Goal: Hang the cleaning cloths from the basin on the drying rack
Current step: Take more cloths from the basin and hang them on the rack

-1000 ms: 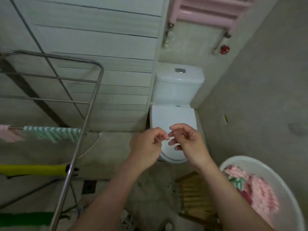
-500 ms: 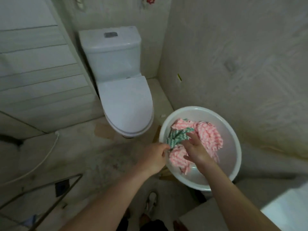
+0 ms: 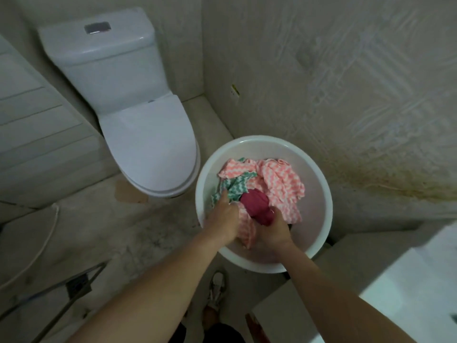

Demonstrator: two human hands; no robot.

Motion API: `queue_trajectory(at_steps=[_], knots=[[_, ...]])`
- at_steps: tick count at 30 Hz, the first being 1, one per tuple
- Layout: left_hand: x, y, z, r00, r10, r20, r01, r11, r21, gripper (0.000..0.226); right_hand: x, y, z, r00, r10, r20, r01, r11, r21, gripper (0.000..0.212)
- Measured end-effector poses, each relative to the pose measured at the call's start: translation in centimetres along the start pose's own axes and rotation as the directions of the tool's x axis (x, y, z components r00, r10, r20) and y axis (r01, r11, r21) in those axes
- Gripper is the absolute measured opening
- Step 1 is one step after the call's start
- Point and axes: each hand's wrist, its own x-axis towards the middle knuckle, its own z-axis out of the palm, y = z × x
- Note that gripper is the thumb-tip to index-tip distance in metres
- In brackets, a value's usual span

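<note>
Reaching into the white basin [image 3: 324,194] on the right, the right hand [image 3: 274,231] curls round a dark pink cloth [image 3: 256,204]. The left hand [image 3: 222,221] is on the green cloth [image 3: 232,189]; I cannot tell its grip. The pile is tangled, so one pull may drag others onto the dirty floor [image 3: 123,231].

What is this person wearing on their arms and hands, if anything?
Nothing visible. Both forearms are bare to the frame edge, with no sleeves. The left hand and right hand have no gloves, and no watch, ring or bracelet shows.
</note>
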Motion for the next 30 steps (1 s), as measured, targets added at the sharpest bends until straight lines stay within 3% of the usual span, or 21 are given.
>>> queue_trajectory(at_steps=[2,4,6,9,12,14,15,16,17,19,21,23,26,30], knots=[[1.2,0.6,-0.5,0.998,-0.044,0.041,0.046,0.998,-0.048,0.03,-1.9,-3.6,-1.4,0.998,0.058,-0.031,-0.062,0.988,-0.138,0.088],[1.9,0.8,-0.5,0.993,-0.071,0.091,0.081,0.99,-0.118,0.026,-2.2,-4.4,-1.9,0.997,0.077,-0.025,-0.081,0.966,-0.245,0.092],[2.3,1.0,0.2,0.991,-0.105,0.08,0.119,0.973,-0.197,0.023,-2.0,-4.4,-2.3,0.996,0.078,-0.047,-0.088,0.949,-0.304,0.076],[2.4,0.9,0.9,0.983,-0.162,-0.084,0.118,0.915,-0.386,0.016,-1.4,-4.6,-2.5,0.99,0.036,-0.134,-0.09,0.902,-0.422,0.052],[1.7,0.9,-0.4,0.96,-0.244,-0.139,0.069,0.683,-0.727,0.022,-0.6,-4.7,-2.5,0.983,-0.013,-0.182,-0.071,0.89,-0.451,0.033],[0.7,0.7,-1.3,0.969,-0.239,-0.059,0.055,0.443,-0.895,0.028,0.0,-4.7,-2.8,0.979,-0.01,-0.204,-0.063,0.936,-0.346,0.028],[0.3,0.4,-1.6,0.973,-0.231,-0.019,0.062,0.339,-0.939,0.025,0.3,-4.8,-3.1,0.977,0.031,-0.213,-0.075,0.977,-0.201,0.026],[-0.1,0.2,-1.7,0.974,-0.225,0.008,0.071,0.273,-0.959,0.021,0.3,-5.2,-3.9,0.973,0.122,-0.194,-0.117,0.992,0.038,0.023],[-0.4,-0.1,-1.8,0.973,-0.231,0.024,0.08,0.24,-0.967,0.023,0.1,-5.5,-4.7,0.969,0.217,-0.118,-0.171,0.935,0.312,0.019],[-0.7,-0.4,-1.6,0.972,-0.234,0.021,0.089,0.282,-0.955,0.052,-0.9,-6.0,-6.3,0.955,0.281,0.098,-0.265,0.649,0.713,0.012],[-0.9,0.0,-1.4,0.971,-0.238,0.009,0.105,0.392,-0.914,0.056,-2.1,-6.3,-7.8,0.949,0.216,0.229,-0.302,0.421,0.855,0.018],[-1.2,0.9,-1.3,0.977,-0.212,0.01,0.113,0.478,-0.871,0.045,-3.0,-6.8,-8.2,0.943,0.153,0.294,-0.328,0.293,0.898,0.024],[-1.5,2.9,-1.7,0.999,-0.032,-0.017,0.0,0.487,-0.873,0.012,-4.0,-7.7,-8.0,0.949,0.091,0.301,-0.315,0.312,0.897,0.029],[-1.6,3.8,-2.4,0.995,-0.044,-0.091,-0.054,0.53,-0.846,0.015,-4.8,-8.6,-7.4,0.952,0.018,0.304,-0.29,0.357,0.888,0.036]])
